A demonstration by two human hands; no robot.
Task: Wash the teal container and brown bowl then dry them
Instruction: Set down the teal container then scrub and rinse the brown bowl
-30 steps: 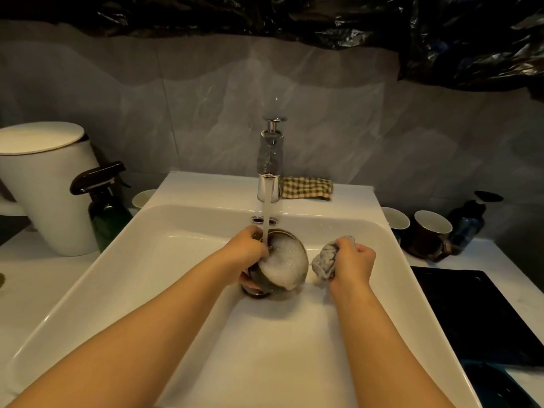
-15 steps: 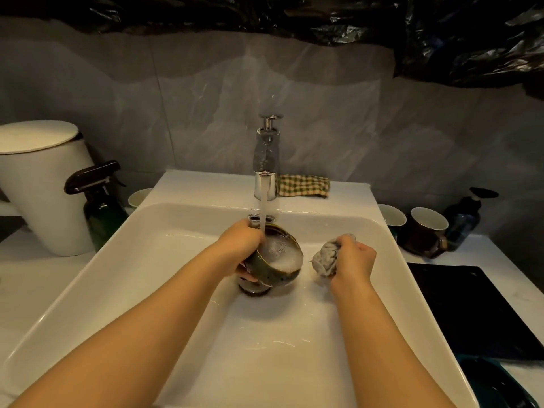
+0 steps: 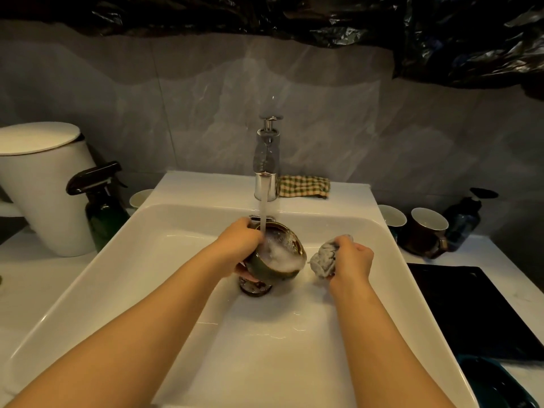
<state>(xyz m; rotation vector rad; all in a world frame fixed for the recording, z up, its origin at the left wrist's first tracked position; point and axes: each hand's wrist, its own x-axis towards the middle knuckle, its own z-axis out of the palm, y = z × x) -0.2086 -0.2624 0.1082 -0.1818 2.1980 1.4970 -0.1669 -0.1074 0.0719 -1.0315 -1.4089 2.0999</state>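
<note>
My left hand (image 3: 240, 245) grips the brown bowl (image 3: 275, 256) by its left rim, over the white sink (image 3: 164, 260). Water from the chrome tap (image 3: 266, 169) runs into the bowl, which holds white foam. The bowl is tilted slightly toward me, just above the dark drain (image 3: 254, 287). To its right, my right hand (image 3: 351, 262) clutches a crumpled grey cloth (image 3: 323, 260), apart from the bowl. The teal container (image 3: 494, 384) lies at the bottom right corner, partly cut off by the frame's edge.
A checked cloth (image 3: 303, 187) lies on the sink ledge behind the tap. A white jug (image 3: 44, 187) and a green spray bottle (image 3: 101, 207) stand at left. Two mugs (image 3: 426, 231) and a dark pump bottle (image 3: 465, 219) stand at right. A black mat (image 3: 477, 313) covers the right counter.
The bowl has tipped more upright under the stream and some foam has rinsed away. My right hand with the grey cloth has stayed beside it.
</note>
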